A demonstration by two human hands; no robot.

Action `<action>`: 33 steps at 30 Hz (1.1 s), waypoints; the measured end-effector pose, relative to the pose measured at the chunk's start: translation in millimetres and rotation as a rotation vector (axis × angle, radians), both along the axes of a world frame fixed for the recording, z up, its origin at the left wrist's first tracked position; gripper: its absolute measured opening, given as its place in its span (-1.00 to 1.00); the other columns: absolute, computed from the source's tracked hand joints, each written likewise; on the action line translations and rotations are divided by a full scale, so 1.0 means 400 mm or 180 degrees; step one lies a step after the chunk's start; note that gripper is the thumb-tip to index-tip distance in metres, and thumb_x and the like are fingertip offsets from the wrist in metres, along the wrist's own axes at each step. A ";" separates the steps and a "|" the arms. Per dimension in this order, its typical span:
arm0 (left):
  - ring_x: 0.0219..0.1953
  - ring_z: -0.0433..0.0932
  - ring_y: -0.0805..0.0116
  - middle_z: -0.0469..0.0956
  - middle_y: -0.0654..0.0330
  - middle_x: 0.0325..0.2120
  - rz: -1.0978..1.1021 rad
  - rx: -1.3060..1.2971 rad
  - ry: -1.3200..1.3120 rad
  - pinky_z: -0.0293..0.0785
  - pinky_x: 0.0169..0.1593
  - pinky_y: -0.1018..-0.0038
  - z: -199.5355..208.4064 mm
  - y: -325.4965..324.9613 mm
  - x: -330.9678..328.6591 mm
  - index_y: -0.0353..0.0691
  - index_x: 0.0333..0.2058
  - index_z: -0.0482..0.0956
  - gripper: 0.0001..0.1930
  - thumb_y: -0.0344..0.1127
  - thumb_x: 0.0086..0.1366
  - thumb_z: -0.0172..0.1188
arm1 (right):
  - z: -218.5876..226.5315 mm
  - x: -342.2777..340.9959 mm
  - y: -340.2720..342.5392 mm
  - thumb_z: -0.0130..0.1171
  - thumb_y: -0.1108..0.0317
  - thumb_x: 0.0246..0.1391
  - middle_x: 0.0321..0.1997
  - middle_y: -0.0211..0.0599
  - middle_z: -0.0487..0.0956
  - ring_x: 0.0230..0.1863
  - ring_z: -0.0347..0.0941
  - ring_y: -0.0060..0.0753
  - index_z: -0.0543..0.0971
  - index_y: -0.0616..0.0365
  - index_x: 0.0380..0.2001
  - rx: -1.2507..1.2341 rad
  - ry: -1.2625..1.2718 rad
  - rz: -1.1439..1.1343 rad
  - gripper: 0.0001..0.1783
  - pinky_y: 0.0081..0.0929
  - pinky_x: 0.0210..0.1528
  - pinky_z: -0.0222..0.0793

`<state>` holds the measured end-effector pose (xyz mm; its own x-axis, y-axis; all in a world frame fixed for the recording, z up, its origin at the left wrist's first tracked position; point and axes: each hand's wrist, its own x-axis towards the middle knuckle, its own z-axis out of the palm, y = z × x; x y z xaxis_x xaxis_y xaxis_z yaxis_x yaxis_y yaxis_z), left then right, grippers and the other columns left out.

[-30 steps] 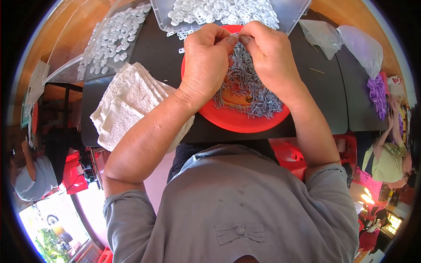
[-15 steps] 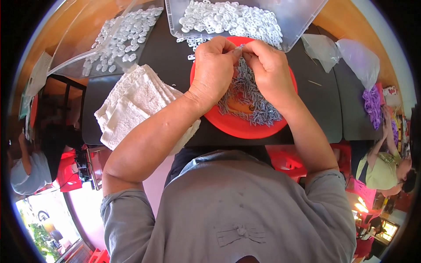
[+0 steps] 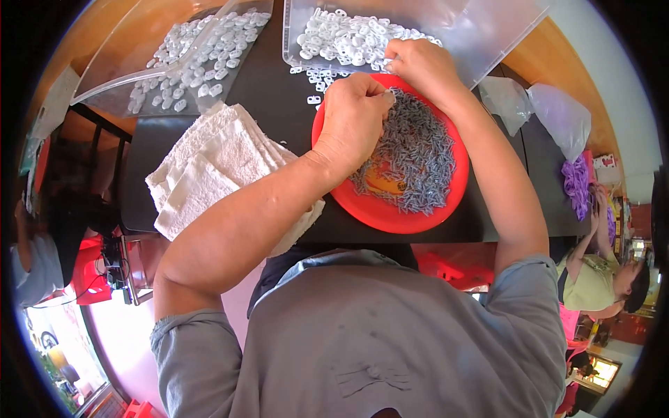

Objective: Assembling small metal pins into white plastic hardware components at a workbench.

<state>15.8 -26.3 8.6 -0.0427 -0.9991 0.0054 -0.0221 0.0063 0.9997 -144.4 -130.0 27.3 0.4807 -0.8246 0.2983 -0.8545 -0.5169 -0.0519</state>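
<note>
A red round dish [image 3: 339, 182] in front of me holds a heap of small grey screws [image 3: 425, 150], with a bare orange patch showing in its bottom. Over its far left side is my left hand [image 3: 354, 115], closed in a pinch on a small pale piece at its fingertips. My right hand [image 3: 424, 66] reaches past the dish's far rim to a pile of white plastic pieces with holes [image 3: 341, 35]. Its fingers are bent together at the near right of that pile, and whatever they pinch is hidden. The pieces lie in a clear plastic bin [image 3: 481, 35].
Left of the dish, a folded white towel [image 3: 216, 171] lies on the dark table [image 3: 279, 90]. Loose white pieces [image 3: 317, 87] lie before the bin. A clear container [image 3: 202, 59] with white ovals stands far left. Plastic bags [image 3: 557, 115] and a purple bundle [image 3: 576, 184] are at right, near another person.
My hands were together above the dish; now they are apart. The right has moved away to the white pieces in the bin, while the left stays over the dish. More of the screws shows.
</note>
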 end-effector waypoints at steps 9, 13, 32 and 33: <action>-0.69 0.42 0.50 0.49 0.23 -0.62 0.0067 0.0184 0.1053 0.26 -0.68 0.60 0.011 -0.010 0.013 -0.38 -0.39 0.52 -0.84 -0.38 0.27 0.17 | 0.022 -0.021 0.013 0.23 0.26 0.00 -0.51 -0.29 0.56 -0.47 0.48 -0.27 0.53 0.11 -0.40 -0.0035 -0.0466 -0.0155 -0.82 -0.35 -0.39 0.35; -0.59 0.49 0.40 0.50 0.16 -0.56 0.0484 -0.0103 0.1763 0.39 -0.58 0.50 0.029 -0.027 0.021 -0.40 -0.38 0.51 -0.91 -0.46 0.22 0.14 | 0.081 -0.005 0.156 0.20 0.37 0.07 -0.51 -0.54 0.51 -0.51 0.35 -0.69 0.55 0.14 -0.35 0.1079 -0.1840 0.0293 -0.90 -0.66 -0.47 0.23; -0.31 0.51 0.13 0.52 -0.05 -0.32 0.0197 0.0882 0.2992 0.48 -0.31 0.21 0.051 -0.003 0.016 -0.50 -0.27 0.49 -0.78 -0.39 0.29 -0.01 | 0.035 0.110 0.317 0.19 0.45 0.12 -0.32 -0.42 0.62 -0.39 0.43 -0.71 0.62 0.25 -0.24 0.1957 -0.3347 0.0638 -0.84 -0.71 -0.42 0.27; -0.31 0.51 0.13 0.52 -0.05 -0.32 0.0195 0.0887 0.2991 0.48 -0.31 0.21 0.048 -0.006 0.017 -0.50 -0.27 0.49 -0.78 -0.39 0.29 -0.01 | 0.035 0.110 0.317 0.19 0.43 0.12 -0.33 -0.42 0.62 -0.40 0.43 -0.70 0.63 0.25 -0.25 0.1869 -0.3350 0.0704 -0.85 -0.71 -0.42 0.26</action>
<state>22.6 -28.6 27.8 -0.0895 -0.9701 -0.2257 0.7908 -0.2070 0.5760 -100.4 -3.3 41.3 0.3762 -0.8959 0.2361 -0.1518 -0.3110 -0.9382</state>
